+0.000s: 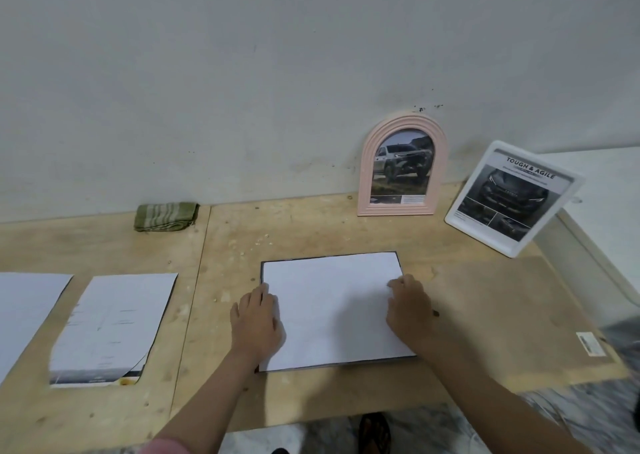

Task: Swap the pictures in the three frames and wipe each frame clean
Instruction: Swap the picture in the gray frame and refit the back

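Note:
A dark-edged frame lies face down on the wooden table, with a white sheet [332,310] covering its back. My left hand [258,322] rests on the sheet's left edge, fingers laid flat. My right hand [408,306] touches its right edge with fingers bent at the tips. A pink arched frame [403,168] with a truck picture leans on the wall. A white rectangular frame [512,199] with a "Tough & Agile" car picture stands tilted at the right. A folded green cloth [166,216] lies by the wall.
Two loose pictures lie face down at the left: one with an arched end [114,329] and one cut off by the view's edge [24,311]. A white counter [609,190] adjoins the table at the right. The table's front edge runs below my forearms.

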A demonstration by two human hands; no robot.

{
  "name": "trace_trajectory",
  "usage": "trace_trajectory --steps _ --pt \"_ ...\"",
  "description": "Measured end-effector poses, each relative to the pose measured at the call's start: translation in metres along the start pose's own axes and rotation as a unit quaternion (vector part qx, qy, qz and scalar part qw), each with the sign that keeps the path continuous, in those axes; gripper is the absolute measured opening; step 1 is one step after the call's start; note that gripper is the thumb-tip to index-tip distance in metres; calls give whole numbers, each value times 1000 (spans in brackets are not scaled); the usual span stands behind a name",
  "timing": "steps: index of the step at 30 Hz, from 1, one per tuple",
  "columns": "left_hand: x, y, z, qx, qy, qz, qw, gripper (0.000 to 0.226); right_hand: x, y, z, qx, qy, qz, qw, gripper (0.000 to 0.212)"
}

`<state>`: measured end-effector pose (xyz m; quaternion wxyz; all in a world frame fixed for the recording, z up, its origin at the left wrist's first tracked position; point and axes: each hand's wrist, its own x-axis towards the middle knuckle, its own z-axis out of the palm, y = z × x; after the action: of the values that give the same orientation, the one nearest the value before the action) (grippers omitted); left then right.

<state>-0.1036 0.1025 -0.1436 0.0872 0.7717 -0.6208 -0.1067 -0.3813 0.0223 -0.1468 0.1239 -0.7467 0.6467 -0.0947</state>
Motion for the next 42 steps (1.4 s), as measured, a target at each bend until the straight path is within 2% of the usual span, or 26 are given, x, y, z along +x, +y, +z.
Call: trace_trajectory --steps 2,4,6,9,14,16,19,24,30,34,36,38,42 --pt "-1 6 0 0 -24 15 1000 39 0 -16 9 2 -20 -58 998 35" --pt "0 10 3 7 -69 43 997 57 0 -30 16 -18 -64 -89 994 50" --pt "1 10 9 47 -99 64 992 75 3 -38 20 -51 -111 -79 989 60" --pt "2 6 14 89 -129 56 986 82 13 -33 26 -76 -156 -44 984 67" --pt "-1 -2 18 96 -119 62 986 84 20 -15 29 -78 -162 -44 983 76" --pt "-3 -6 19 89 -98 75 988 90 18 -10 28 -82 -149 -51 984 86" --pt "-7 -8 13 99 -126 91 983 107 15 -2 25 -77 -124 -62 987 100" --pt "-15 -10 9 99 -130 121 979 124 0 2 22 -78 -96 -42 991 89" --pt "-17 -10 10 90 -113 137 980 117 -18 6 26 -74 -123 -15 990 107" --pt "-13 8 9 99 -130 167 972 107 -20 4 13 -36 -91 7 995 95" --pt "-12 23 8 104 -109 192 970 101 -20 10 2 -16 -76 23 997 91" --pt "-11 45 5 72 -82 200 974 97 -22 25 -7 -8 -44 36 998 83" --pt "-16 106 9 -2 -57 176 983 91 -24 77 -20 -3 -44 59 997 62"
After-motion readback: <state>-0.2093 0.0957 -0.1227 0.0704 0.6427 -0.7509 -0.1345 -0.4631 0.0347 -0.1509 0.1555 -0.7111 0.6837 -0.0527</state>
